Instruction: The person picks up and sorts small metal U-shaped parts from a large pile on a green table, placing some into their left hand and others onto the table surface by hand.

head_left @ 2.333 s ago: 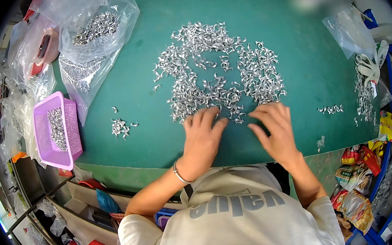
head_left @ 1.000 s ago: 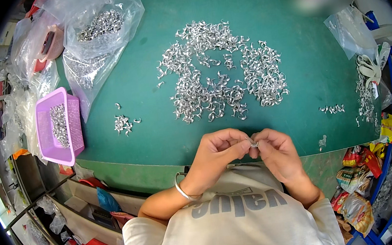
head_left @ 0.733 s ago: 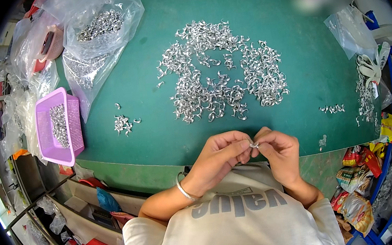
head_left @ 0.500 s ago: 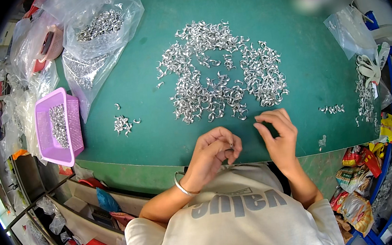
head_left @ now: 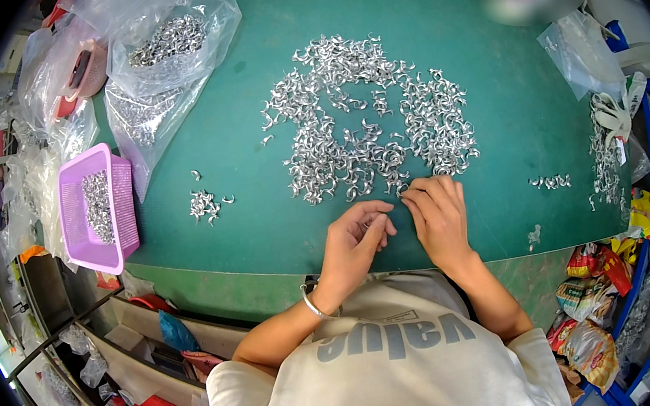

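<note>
A large heap of small curved silver metal pieces [head_left: 437, 124] is spread over the green table [head_left: 289, 242] in front of me. At the heap's near edge, my right hand [head_left: 441, 218] has its thumb and fingertips pinched together at one small curved metal piece [head_left: 402, 190]. Just to its left, my left hand [head_left: 355, 246] is closed, its fingers curled toward the thumb. A tiny metallic glint shows between those fingers, but most of what they hold is hidden. The two hands are close together without touching.
A purple basket [head_left: 122, 216] with metal pieces stands left. Behind it lies a clear plastic bag [head_left: 162, 81] of the same pieces. Smaller groups of pieces lie left [head_left: 203, 205] and right [head_left: 551, 181]. White gloves [head_left: 612, 119] lie by the right edge.
My right hand has moved left to the heap's near edge, and its parted thumb and fingers have come together. The left hand has shifted slightly and turned, its fingers still curled.
</note>
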A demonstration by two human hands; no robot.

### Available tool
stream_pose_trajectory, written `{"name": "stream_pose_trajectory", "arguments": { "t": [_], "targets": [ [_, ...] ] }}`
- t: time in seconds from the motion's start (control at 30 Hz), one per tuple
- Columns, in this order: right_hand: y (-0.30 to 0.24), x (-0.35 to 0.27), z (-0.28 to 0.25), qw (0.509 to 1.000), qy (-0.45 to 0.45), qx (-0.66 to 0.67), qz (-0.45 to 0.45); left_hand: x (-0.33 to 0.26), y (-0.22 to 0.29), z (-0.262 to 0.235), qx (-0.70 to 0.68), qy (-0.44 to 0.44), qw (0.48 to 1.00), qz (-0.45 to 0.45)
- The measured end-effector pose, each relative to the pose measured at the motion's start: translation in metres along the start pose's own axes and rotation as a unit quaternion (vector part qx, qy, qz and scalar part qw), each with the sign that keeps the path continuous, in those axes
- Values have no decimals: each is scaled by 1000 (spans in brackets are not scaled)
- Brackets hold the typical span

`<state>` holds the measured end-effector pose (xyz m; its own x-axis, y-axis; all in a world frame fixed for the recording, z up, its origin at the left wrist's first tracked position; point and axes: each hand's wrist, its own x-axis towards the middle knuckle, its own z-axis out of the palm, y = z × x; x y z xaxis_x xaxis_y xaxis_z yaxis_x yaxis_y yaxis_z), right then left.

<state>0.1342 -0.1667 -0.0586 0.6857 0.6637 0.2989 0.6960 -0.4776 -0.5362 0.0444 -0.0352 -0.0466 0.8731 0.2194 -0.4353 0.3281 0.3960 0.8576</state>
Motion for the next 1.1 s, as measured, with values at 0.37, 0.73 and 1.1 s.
{"name": "stream_pose_trajectory", "arguments": {
  "t": [0.37,0.73,1.1],
  "targets": [
    [-3,3,-6,1000,-6,11,-2,-3,-1,1,51,43,998,14],
    [-15,-1,-16,947,-27,290,133,-7,9,7,203,21,964,172],
    [-33,-6,-36,822,-68,514,236,-14,27,3,-139,-15,990,-21]
  ]
}}
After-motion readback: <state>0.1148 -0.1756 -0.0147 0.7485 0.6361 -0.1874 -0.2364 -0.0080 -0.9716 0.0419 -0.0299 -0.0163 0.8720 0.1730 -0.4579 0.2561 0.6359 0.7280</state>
